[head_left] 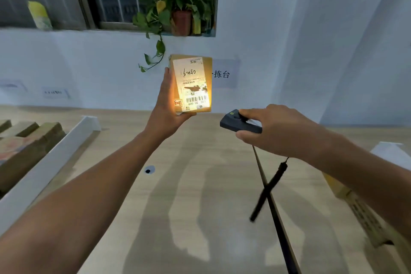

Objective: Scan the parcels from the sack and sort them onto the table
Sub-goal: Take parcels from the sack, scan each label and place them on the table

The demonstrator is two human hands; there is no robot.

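Pale wooden table [178, 218] is running to a white wall [89, 62]. Left hand [165, 115] is gripping the parcel [192, 83] upright above the far edge, fingers wrapping its side and base; right hand [273, 129] is clasping the scanner [235, 122], lighting the label [191, 78]. Glare may be washing out the barcode [198, 98], risking a misread. Bare wood is showing between left-edge divider [51, 162] and right-edge box [347, 193].

the white shipping label [193, 83] on the parcel [208, 67] faces the camera upside down. under its barcode are characters like "d5 069"; its handwritten scrawl is unreadable. a small yellow sticker [178, 102] beside it seems to show "2-3". a wall sheet [225, 74] reads "拣台".
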